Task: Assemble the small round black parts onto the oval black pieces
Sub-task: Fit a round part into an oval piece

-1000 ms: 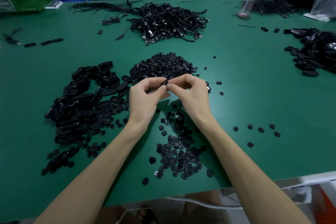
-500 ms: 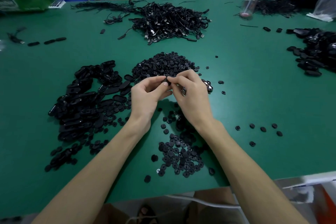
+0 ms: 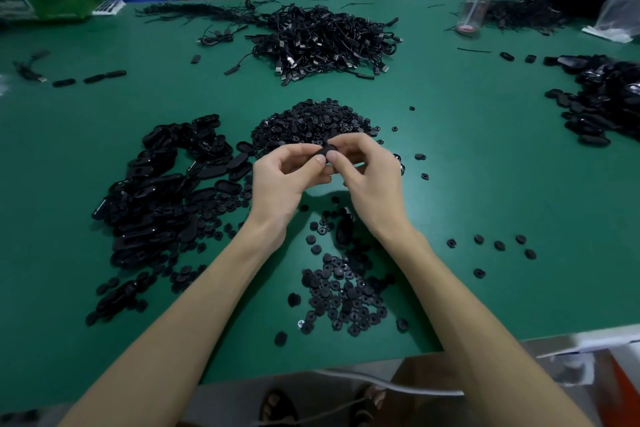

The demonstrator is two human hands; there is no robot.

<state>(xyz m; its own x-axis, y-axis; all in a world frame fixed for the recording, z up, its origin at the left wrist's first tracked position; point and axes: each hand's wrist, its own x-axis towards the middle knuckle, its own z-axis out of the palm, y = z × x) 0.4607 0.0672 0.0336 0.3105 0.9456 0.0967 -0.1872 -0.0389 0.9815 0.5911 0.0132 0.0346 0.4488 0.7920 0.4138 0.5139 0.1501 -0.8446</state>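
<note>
Black piece (image 3: 327, 150) pinched, left hand (image 3: 285, 180), right hand (image 3: 372, 177)

My left hand (image 3: 284, 180) and right hand (image 3: 374, 180) have turned a little, so both thumbs now lie tip to tip, nails up, under the black piece (image 3: 328, 150) that I pinch. A second ago my fingertips hid almost all of it; now its rounded rim shows above my thumbs. My left fingers have uncurled slightly.
</note>
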